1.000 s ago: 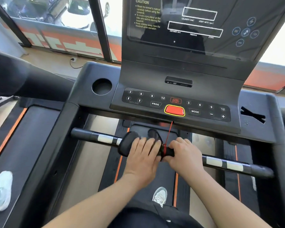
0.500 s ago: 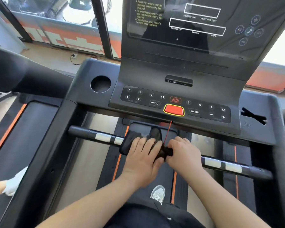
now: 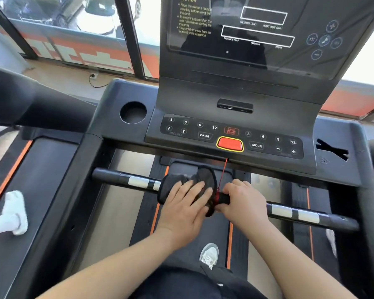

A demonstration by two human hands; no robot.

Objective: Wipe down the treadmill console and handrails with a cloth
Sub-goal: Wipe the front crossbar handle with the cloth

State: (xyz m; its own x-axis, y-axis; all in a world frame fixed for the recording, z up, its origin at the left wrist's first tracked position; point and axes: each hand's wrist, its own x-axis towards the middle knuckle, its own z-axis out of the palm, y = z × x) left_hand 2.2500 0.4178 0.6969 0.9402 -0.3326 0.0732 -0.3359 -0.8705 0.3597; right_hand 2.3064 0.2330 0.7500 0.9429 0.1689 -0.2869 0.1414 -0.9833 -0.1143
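A black horizontal handrail [image 3: 125, 180] with silver grip plates crosses below the treadmill console [image 3: 231, 134]. A dark cloth [image 3: 203, 178] is wrapped over the middle of the bar. My left hand [image 3: 181, 210] lies on the cloth with fingers spread, pressing it against the rail. My right hand [image 3: 244, 203] curls around the bar just right of the cloth, touching its edge. A red safety cord [image 3: 224, 169] hangs from the red stop button [image 3: 229, 144] down to the bar between my hands.
The console has a round cup holder [image 3: 133, 112] at left, a dark display panel [image 3: 257, 29] above and a slotted pocket [image 3: 333, 151] at right. A neighbouring treadmill [image 3: 41, 169] carries another person's white shoe [image 3: 15, 212]. My own shoe [image 3: 208, 254] stands on the belt.
Both hands and the cloth stay at the middle of the rail with only slight shifts. The white shoe on the neighbouring treadmill has moved back into view at left.
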